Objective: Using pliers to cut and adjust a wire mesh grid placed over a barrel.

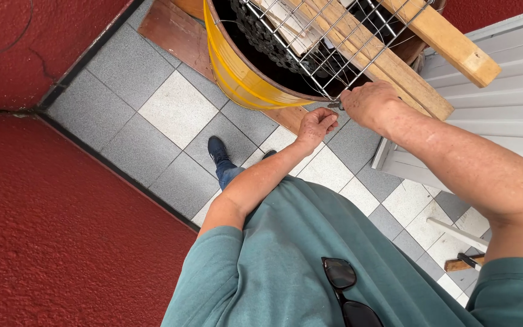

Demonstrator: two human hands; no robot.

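Two hands meet at the near corner of a wire grill rack (334,45), which lies across the open top of a yellow drum (237,72). The right hand (367,100) comes in from the right on a nearly straight arm, knuckles up, its fingers curled down over the corner of the rack, where a small dark metal piece (335,105) sticks out; the grip looks pinched on that corner, though the fingertips are hidden under the hand. The left hand (316,126) reaches forward from a bent elbow and sits just below and to the left of the right, fingers folded loosely into a half-fist; whether it holds anything I cannot tell. It is close to the rack's corner but seems not to touch it.

One rack, one drum. Two pale wooden boards (394,60) lie slanting across the rack, the upper one jutting past the drum's rim to the right. Dark coals and some pale paper show through the mesh. The drum stands on a reddish wooden board (174,33) on a floor of grey and white tiles (177,109). One dark blue shoe (218,149) is planted on the tiles below. A pair of dark sunglasses (346,290) hangs from the person's green shirt (286,254). Red walls (62,230) close the left side, and white slatted panels (503,109) lean at the right.
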